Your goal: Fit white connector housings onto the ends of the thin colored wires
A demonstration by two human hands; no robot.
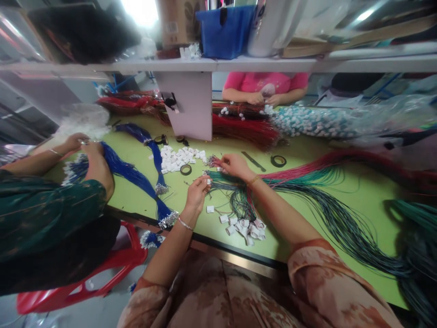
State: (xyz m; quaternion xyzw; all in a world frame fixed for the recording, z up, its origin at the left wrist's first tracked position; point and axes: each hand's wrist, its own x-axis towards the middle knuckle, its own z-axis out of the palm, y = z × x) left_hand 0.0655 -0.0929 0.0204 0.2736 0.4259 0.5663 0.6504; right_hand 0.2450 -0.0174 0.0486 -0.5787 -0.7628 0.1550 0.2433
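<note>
My left hand (197,195) is closed in a pinch on a small white connector (209,181). Just beyond it, my right hand (237,166) has its fingers closed at the terminal ends of the red wires (290,171); how many they grip is too small to tell. Green wires (309,179) and black wires (327,205) run beneath my right forearm and off to the right. A loose pile of white connectors (180,157) lies behind my left hand. Nearer me are wired connectors (247,230), with a single connector (210,209) beside them.
Tape rolls (278,161) and a dark flat strip (253,161) lie on the green table (153,255). At left, a co-worker's hands (97,159) handle blue wires (128,171). Another person (264,86) works opposite, below a shelf (239,65) with a blue bin (225,34).
</note>
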